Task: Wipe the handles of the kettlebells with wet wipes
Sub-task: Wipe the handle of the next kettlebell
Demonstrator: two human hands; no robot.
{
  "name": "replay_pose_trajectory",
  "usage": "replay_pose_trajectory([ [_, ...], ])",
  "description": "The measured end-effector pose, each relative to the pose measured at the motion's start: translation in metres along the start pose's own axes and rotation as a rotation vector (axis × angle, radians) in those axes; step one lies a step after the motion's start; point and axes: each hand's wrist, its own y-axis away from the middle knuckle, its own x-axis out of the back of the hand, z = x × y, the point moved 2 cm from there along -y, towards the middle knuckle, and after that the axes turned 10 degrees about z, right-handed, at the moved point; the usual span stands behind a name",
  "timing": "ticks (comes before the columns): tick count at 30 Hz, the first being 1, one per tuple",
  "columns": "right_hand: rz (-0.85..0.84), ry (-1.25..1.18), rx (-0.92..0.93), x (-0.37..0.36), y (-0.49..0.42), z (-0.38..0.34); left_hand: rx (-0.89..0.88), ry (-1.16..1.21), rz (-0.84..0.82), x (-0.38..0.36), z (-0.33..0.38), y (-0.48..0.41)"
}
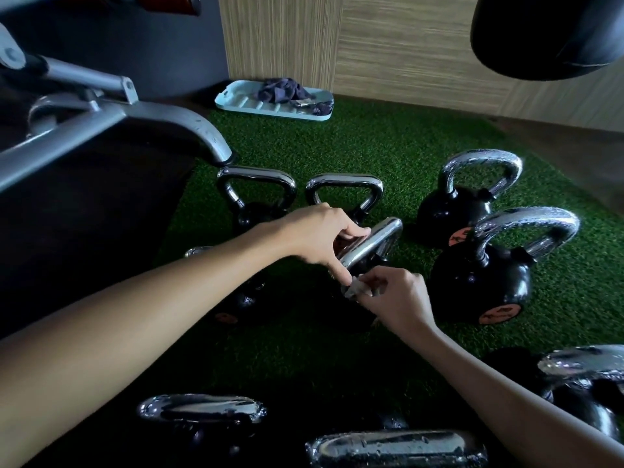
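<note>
Several black kettlebells with chrome handles stand on green turf. In the middle, one kettlebell's chrome handle (378,243) is gripped by my left hand (320,236), fingers curled round its near side. Just below it, my right hand (396,300) pinches a small crumpled wet wipe (353,289) against the lower end of that handle. The body of this kettlebell is mostly hidden in shadow under my hands. Two kettlebells on the right (479,184) (526,228) have handles beaded with water drops.
Two more kettlebells (256,184) (344,187) stand behind my hands; others sit at the near edge (202,408) (398,447) (587,363). A grey machine frame (152,113) crosses the left. A pale blue tray (243,104) with a dark cloth (283,91) lies at the wall. A black bag (547,32) hangs top right.
</note>
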Motion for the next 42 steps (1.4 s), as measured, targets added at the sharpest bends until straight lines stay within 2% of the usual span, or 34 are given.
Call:
replay_pose_trajectory([
  [5,0.176,-0.089,-0.151,0.041,-0.018,0.021,0.014,0.018,0.026,-0.012,-0.001,0.002],
  [11,0.280,-0.124,-0.149,0.076,-0.037,0.022,-0.021,-0.226,-0.088,0.004,-0.014,-0.014],
  [14,0.290,-0.152,-0.122,0.084,-0.045,0.020,-0.115,-0.293,-0.107,0.020,-0.024,-0.029],
  [18,0.181,-0.191,-0.091,0.084,-0.050,0.022,-0.202,-0.373,-0.097,0.034,-0.027,-0.051],
  [23,-0.038,-0.283,-0.165,0.080,-0.057,0.030,-0.238,-0.448,-0.052,0.028,-0.029,-0.049],
  [25,-0.092,-0.330,-0.173,0.081,-0.061,0.030,-0.206,-0.383,0.065,0.021,-0.032,-0.039],
  [28,-0.227,-0.407,-0.205,0.080,-0.062,0.022,-0.077,-0.251,0.334,0.004,-0.046,-0.021],
  [30,-0.263,-0.402,-0.205,0.078,-0.062,0.022,-0.015,-0.213,0.438,-0.003,-0.048,-0.013],
  [33,-0.280,-0.435,-0.212,0.074,-0.057,0.024,-0.051,-0.253,0.456,0.001,-0.043,-0.010],
  [37,-0.258,-0.455,-0.232,0.072,-0.045,0.022,-0.106,-0.338,0.385,0.009,-0.046,-0.022],
  [42,-0.326,-0.526,-0.237,0.067,-0.012,0.009,-0.073,-0.208,0.423,0.007,-0.031,-0.034],
])
